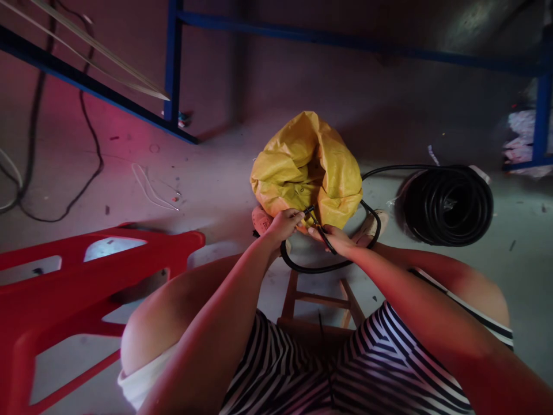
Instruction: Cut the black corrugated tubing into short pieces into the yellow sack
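My left hand [286, 223] is closed on the end of a black cable [322, 269] over the near edge of a yellow sack [298, 155]. Close by on the right, my right hand [336, 237] grips a dark, thin tool [329, 242], which slants up toward the cable end; its exact kind is too small to tell. The cable loops below my hands and runs right, past the sack, to a thick black coil [449, 204] on the floor. The sack's top is open and folded, its inside mostly in shadow.
A red plastic stool [64, 300] lies at the left. Blue metal frame bars [345, 43] cross the far side. A small wooden stool [322, 300] is between my legs. Dark cables [97, 167] and white wire [151, 190] lie on the floor at the left.
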`<state>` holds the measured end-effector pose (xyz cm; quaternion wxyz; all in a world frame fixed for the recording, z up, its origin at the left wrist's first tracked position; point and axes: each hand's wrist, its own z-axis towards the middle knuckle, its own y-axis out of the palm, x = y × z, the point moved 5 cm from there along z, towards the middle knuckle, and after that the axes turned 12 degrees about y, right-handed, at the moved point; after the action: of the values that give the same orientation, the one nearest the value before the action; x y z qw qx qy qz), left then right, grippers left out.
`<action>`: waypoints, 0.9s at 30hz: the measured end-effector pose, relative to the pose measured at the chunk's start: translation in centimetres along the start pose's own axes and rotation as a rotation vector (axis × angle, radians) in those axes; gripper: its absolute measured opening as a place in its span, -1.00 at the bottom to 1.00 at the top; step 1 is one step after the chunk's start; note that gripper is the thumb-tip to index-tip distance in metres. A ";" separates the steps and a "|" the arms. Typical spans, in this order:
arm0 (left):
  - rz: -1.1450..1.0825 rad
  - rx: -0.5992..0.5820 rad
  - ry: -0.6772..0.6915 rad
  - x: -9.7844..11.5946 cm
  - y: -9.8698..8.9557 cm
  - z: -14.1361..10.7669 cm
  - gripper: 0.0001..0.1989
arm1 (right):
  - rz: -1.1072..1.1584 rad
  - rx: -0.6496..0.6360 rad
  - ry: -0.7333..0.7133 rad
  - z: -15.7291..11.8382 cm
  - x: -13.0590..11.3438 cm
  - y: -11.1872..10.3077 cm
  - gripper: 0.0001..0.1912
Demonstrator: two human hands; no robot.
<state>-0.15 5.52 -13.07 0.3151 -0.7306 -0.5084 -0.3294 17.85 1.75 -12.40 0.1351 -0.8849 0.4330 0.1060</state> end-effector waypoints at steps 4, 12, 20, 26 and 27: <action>-0.004 0.001 -0.007 0.3 0.0 -0.2 -0.71 | 0.021 -0.015 0.002 0.0 0.0 0.0 -0.43; -0.003 0.004 -0.002 0.6 0.0 -0.1 -0.71 | 0.064 -0.063 0.002 -0.2 -0.3 0.2 -0.47; 0.001 -0.001 -0.009 -0.1 0.1 0.3 -0.73 | 0.022 -0.025 -0.006 0.3 -0.1 0.3 -0.45; -0.005 0.027 0.004 -0.7 -0.2 0.4 -0.69 | 0.025 -0.035 -0.013 -0.2 -0.2 0.7 -0.40; -0.007 0.032 0.005 -0.8 -0.2 0.4 -0.69 | 0.030 -0.039 -0.011 -0.2 -0.1 0.7 -0.40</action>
<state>-0.48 5.48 -13.89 0.3268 -0.7229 -0.5151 -0.3245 17.22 1.35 -12.23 0.1187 -0.8803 0.4430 0.1215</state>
